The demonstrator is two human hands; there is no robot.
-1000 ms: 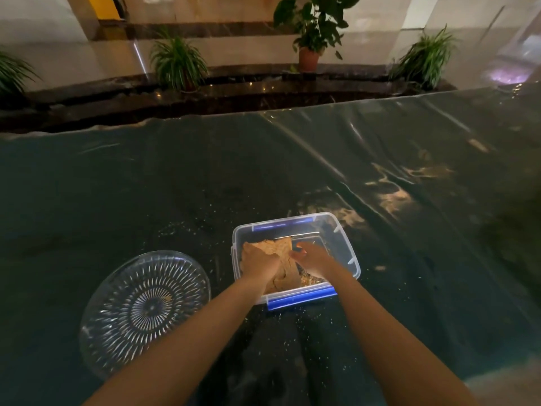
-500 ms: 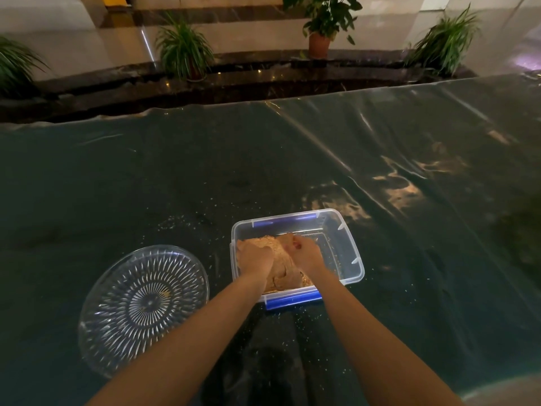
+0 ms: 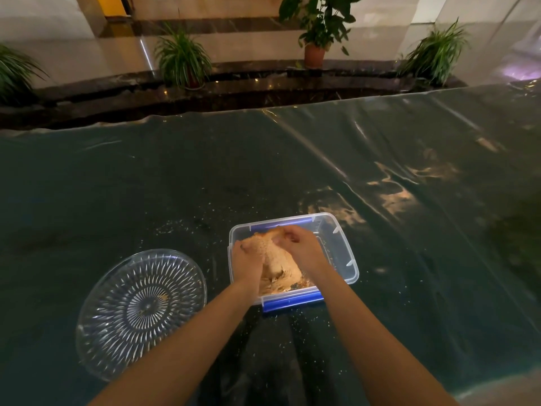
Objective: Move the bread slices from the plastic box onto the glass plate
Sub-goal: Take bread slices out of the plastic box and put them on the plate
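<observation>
A clear plastic box (image 3: 341, 253) with blue clips sits on the dark table in front of me. Tan bread slices (image 3: 278, 262) lie in its left half, tilted up at the far end. My left hand (image 3: 247, 260) grips the slices on their left side. My right hand (image 3: 298, 244) pinches their raised far edge over the box. The round cut-glass plate (image 3: 140, 312) stands to the left of the box, with only a small crumb near its middle.
The table (image 3: 409, 259) is covered with shiny dark plastic sheeting, dotted with crumbs around the box and plate. Beyond the far edge runs a dark stone ledge with potted plants (image 3: 181, 60).
My right hand moved from the box's middle to the far edge of the bread. The slices have risen from flat to tilted up, held between both hands.
</observation>
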